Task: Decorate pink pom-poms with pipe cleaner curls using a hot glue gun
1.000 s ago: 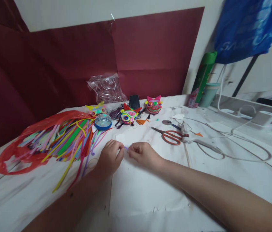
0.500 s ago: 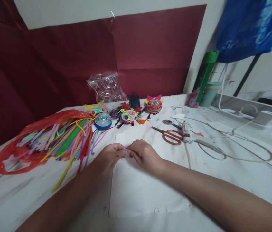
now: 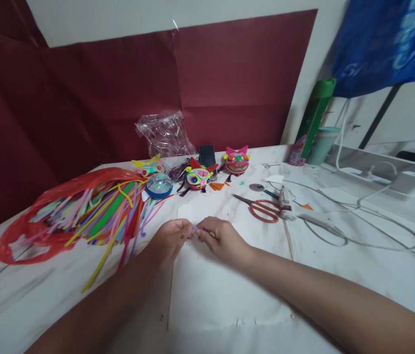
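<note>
White marbled tabletop, maroon sheet behind (both hands' fingers tight on purple strip)

Worktop, back edge: crumpled clear plastic wrapper, left of middle; dark phone, near middle. Toward back right corner: green-capped can; pale green cup, just beside. Behind back edge: maroon sheet. Above right edge: blue bag, pale lettering.

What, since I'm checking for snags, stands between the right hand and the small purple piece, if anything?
Nothing visible does: the right hand meets the small purple piece at its fingertips, opposite the left hand. The scissors lie off to the right, apart from both hands.
</note>
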Motion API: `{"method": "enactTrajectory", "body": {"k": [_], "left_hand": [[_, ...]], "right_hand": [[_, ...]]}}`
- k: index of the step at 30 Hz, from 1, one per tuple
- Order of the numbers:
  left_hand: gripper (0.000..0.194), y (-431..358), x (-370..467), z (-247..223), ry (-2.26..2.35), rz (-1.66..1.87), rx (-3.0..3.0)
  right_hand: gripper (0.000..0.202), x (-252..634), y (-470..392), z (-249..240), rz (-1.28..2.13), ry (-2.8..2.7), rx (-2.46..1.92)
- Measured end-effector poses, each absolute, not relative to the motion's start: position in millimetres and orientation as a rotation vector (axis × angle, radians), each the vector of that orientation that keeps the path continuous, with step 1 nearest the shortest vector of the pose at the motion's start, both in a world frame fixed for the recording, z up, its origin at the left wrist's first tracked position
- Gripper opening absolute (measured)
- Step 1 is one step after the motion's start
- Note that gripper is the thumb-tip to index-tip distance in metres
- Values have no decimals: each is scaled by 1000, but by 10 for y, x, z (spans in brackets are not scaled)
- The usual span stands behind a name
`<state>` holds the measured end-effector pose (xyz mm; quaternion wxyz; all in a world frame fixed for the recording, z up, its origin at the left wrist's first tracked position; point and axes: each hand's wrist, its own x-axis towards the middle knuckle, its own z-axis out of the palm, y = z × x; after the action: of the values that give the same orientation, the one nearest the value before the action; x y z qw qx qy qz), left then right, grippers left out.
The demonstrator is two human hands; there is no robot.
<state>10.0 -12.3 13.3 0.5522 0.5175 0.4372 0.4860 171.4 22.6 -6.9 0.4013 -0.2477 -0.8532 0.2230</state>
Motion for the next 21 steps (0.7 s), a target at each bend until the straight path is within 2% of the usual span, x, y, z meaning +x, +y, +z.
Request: {"method": "enactTrajectory", "body": {"k": [5, 21], "left_hand": [[39, -89, 68, 116, 1083, 1149, 1248], [33, -67, 13, 56, 1167, 1079, 1289]], "right_hand": [[23, 1716, 248, -76, 596, -2142, -701], [23, 1699, 238, -107, 567, -2199, -816]]}}
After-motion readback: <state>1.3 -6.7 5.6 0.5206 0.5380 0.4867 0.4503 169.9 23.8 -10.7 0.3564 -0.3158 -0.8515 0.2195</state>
